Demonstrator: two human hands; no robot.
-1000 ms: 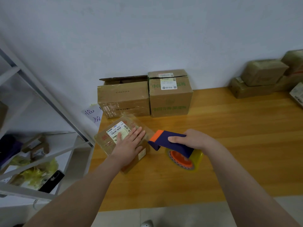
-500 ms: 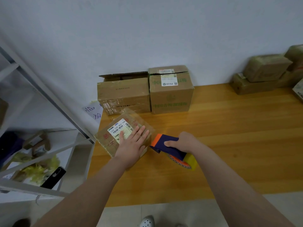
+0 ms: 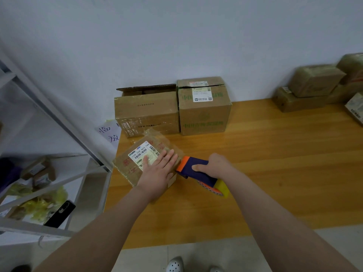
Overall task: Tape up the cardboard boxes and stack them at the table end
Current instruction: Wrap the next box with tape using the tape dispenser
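Small flat brown cardboard box with white shipping label (image 3: 146, 162), left of centre on wooden counter (image 3: 275, 163); left hand (image 3: 157, 172) pressed flat on lid, fingers straight; right hand (image 3: 215, 166) curled round blue-orange tape dispenser with yellow roll (image 3: 202, 176), nose at box's right edge; box judged light, stiff, film-slick, so hold from above; tape strip itself indiscernible; box's near edge hidden under left hand.

Head view, single wide-angle camera: worn at head height, facing forward and steeply down, close over the worktop (image 3: 255, 173); wall across upper frame, floor along lower edge.
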